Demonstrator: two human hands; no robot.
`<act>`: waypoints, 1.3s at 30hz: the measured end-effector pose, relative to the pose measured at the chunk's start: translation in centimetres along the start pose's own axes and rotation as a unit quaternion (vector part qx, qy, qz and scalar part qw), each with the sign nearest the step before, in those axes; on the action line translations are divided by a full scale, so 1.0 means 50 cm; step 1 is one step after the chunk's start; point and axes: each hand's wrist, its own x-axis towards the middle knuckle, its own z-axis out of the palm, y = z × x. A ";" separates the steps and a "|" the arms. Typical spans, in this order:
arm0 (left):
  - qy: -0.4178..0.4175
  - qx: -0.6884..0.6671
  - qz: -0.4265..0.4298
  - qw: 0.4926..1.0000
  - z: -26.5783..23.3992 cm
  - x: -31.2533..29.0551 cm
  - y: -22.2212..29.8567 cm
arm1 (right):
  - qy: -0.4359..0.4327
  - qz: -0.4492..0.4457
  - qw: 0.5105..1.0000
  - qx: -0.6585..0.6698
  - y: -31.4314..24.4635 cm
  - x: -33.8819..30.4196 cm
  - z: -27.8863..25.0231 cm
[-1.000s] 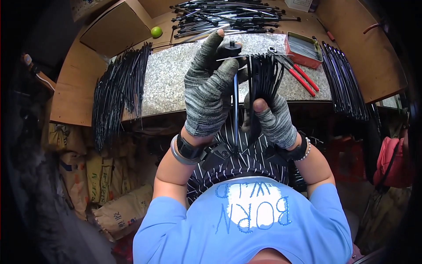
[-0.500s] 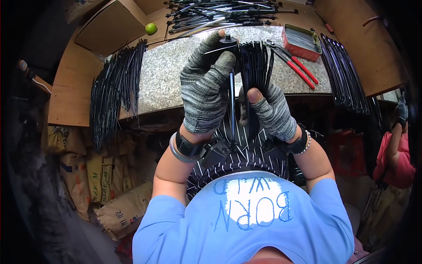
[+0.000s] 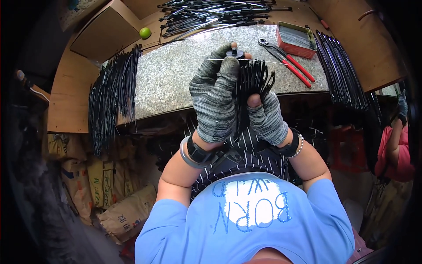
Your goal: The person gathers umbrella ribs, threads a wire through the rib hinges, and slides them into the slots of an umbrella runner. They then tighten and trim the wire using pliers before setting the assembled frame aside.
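Both my hands wear grey striped gloves with bare fingertips and are raised at the near edge of the worktop. My left hand (image 3: 214, 101) is closed around a round black hub (image 3: 234, 53) with a short stub on top. A thin straight wire (image 3: 272, 62) sticks out sideways just below the hub, by my left thumb. My right hand (image 3: 269, 116) is closed on a bundle of thin black ribs (image 3: 251, 77), thumb pressed on its front. The bundle stands upright against my left hand, its looped ends fanned at the top. What lies between my palms is hidden.
On the speckled worktop (image 3: 160, 79) lie red-handled pliers (image 3: 292, 66) and a red tin (image 3: 298, 47) of thin wires. Black ribs hang off the left (image 3: 112, 92) and right (image 3: 340, 70) edges. Behind are piled rods (image 3: 215, 13), a cardboard box (image 3: 105, 31) and a green ball (image 3: 145, 33).
Both hands have shifted slightly, the left one to the right and nearer me. The ribs' tops have spread apart, and the wire now reaches out across them to the right.
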 end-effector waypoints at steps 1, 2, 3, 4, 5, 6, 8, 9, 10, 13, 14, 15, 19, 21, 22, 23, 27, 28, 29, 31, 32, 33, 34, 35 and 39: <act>0.001 -0.006 -0.001 1.000 0.003 -0.001 -0.003 | 0.002 0.007 1.000 -0.008 0.000 -0.001 0.000; 0.000 -0.006 -0.003 1.000 0.002 -0.002 -0.005 | 0.004 0.015 1.000 -0.015 0.000 -0.001 0.000; -0.003 -0.002 -0.004 1.000 0.000 -0.002 -0.008 | 0.006 0.022 0.999 -0.023 -0.001 -0.002 0.000; -0.006 0.003 -0.004 1.000 -0.003 -0.003 -0.011 | 0.007 0.024 0.999 -0.022 -0.002 -0.002 0.001; -0.009 0.007 -0.004 1.000 -0.004 -0.004 -0.014 | 0.006 0.034 0.999 -0.011 -0.003 0.000 0.003; -0.009 0.008 -0.006 1.000 -0.005 -0.005 -0.018 | 0.005 0.044 0.999 0.001 -0.004 0.001 0.004; -0.018 0.006 -0.005 1.000 -0.006 -0.008 -0.026 | 0.005 0.056 0.998 0.014 -0.004 0.003 0.004; -0.022 0.006 -0.005 1.000 -0.005 -0.009 -0.029 | 0.002 0.050 0.999 0.009 -0.004 0.003 0.003; -0.023 0.006 -0.006 1.000 -0.007 -0.007 -0.030 | 0.000 0.044 0.999 0.004 -0.003 0.003 0.002; -0.075 -0.095 -0.071 0.990 -0.017 0.004 -0.025 | -0.015 0.047 0.999 0.006 -0.001 0.010 -0.004; -0.075 -0.095 -0.072 0.990 -0.019 0.003 -0.024 | -0.028 0.054 0.998 0.012 0.000 0.012 -0.006; -0.085 -0.103 -0.075 0.988 -0.020 0.002 -0.022 | -0.042 0.062 0.997 0.018 0.000 0.014 -0.007; -0.094 -0.104 -0.064 0.988 -0.019 -0.001 -0.028 | -0.028 0.038 0.998 -0.050 -0.008 0.015 -0.004; -0.071 -0.069 -0.032 0.995 -0.018 -0.003 -0.038 | -0.041 0.053 0.997 -0.048 -0.005 0.014 -0.010; -0.071 -0.069 -0.033 0.995 -0.019 -0.001 -0.040 | -0.053 0.067 0.995 -0.045 -0.003 0.013 -0.013; -0.083 -0.078 -0.041 0.993 -0.021 0.003 -0.042 | -0.065 0.082 0.994 -0.042 -0.002 0.012 -0.015; -0.125 -0.042 -0.061 0.989 -0.036 0.013 -0.032 | -0.012 0.024 0.999 -0.031 0.010 0.015 -0.007; -0.143 0.011 -0.063 0.988 -0.040 0.017 -0.025 | -0.011 0.025 0.999 -0.032 0.010 0.015 -0.006; -0.160 0.064 -0.065 0.983 -0.038 0.020 -0.020 | -0.006 0.030 0.999 -0.041 0.008 0.014 -0.007; -0.118 0.074 -0.031 0.990 -0.027 0.019 -0.019 | 0.002 0.041 0.997 -0.059 0.006 0.013 -0.007; -0.075 0.083 0.004 0.994 -0.017 0.018 -0.016 | 0.003 0.041 0.997 -0.060 0.007 0.012 -0.007; -0.031 0.094 0.040 0.994 -0.010 0.016 -0.015 | 0.019 0.030 0.996 -0.083 0.008 0.012 -0.007; -0.031 0.094 0.040 0.994 -0.006 0.013 -0.018 | 0.035 0.018 0.994 -0.105 0.009 0.013 -0.006; -0.023 0.119 0.053 0.991 -0.002 0.010 -0.021 | 0.050 0.006 0.991 -0.127 0.011 0.013 -0.006; 0.003 0.168 0.075 0.983 0.005 0.009 -0.026 | 0.030 -0.054 0.988 -0.144 0.020 0.016 -0.014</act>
